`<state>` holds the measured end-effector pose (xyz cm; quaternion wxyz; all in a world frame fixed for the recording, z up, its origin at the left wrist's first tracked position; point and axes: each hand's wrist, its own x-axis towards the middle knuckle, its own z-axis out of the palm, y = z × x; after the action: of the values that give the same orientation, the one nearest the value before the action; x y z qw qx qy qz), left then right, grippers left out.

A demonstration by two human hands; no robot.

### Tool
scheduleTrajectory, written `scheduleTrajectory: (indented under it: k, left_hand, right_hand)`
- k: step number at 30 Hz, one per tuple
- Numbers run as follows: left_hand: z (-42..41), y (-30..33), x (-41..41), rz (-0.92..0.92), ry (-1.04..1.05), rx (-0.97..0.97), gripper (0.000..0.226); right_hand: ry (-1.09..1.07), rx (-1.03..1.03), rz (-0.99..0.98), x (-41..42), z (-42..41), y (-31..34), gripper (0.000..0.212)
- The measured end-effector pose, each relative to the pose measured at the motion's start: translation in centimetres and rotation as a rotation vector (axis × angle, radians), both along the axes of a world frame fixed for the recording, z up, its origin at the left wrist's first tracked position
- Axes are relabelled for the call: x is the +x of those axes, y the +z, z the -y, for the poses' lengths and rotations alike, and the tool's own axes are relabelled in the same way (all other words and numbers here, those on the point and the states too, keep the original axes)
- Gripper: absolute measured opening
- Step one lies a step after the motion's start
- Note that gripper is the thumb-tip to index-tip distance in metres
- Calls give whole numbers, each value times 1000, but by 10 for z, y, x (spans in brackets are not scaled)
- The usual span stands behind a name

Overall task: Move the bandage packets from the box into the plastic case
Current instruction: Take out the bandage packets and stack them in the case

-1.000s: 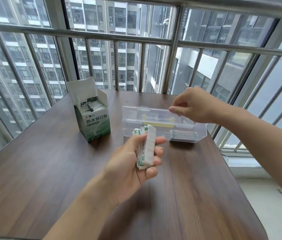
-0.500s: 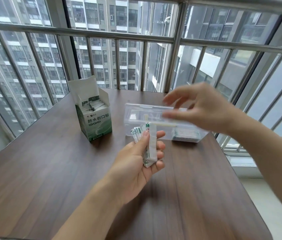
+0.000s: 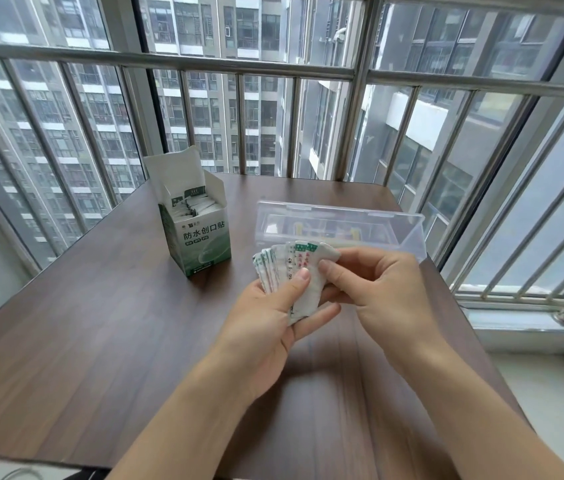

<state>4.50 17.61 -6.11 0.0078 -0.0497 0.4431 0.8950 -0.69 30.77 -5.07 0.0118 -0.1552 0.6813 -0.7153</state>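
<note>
A fanned stack of white bandage packets point(image 3: 291, 263) with green and red print sits in my left hand point(image 3: 266, 320), thumb pressed on the front. My right hand point(image 3: 374, 285) pinches the rightmost packet of the fan between thumb and fingers. Behind the hands lies the clear plastic case point(image 3: 343, 216) with its lid open. To the left stands the green and white bandage box point(image 3: 201, 237), its flap up and more packets showing inside.
Everything rests on a dark wood table point(image 3: 100, 341). Its right edge point(image 3: 481, 341) drops to a window sill and floor. A metal railing point(image 3: 273, 64) and glass run along the far side, close behind the box and case.
My right hand came down from above the case to the packets in my left hand and now pinches one. The stack in my left hand has fanned out.
</note>
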Motion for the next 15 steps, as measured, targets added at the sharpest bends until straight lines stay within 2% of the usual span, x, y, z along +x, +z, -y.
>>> scheduleTrajectory:
  k: [3,7,8,10,12,15]
  left_hand:
    - [-3,-2,-1,29,59,16,25]
    - [-3,-5,-3,81,139,70,19]
    - [-2,-6,-4,93,156,77,19]
    - [-2,-7,-5,106,179,79,22]
    - [-6,-7,-4,89,157,53,22]
    - [-13,-5,-1,56,110,7,21]
  right_hand:
    - [-124,49,-28,3,4,-3,4]
    - [-324,93,-111,3,-8,4,23]
    - [-370,177,-200,3,-11,7,27]
    - [-424,517,-466,5,-12,11,27]
    - [-402,759,-635,11,0,12,25]
    - [-275,686,-536,8,17,6,24]
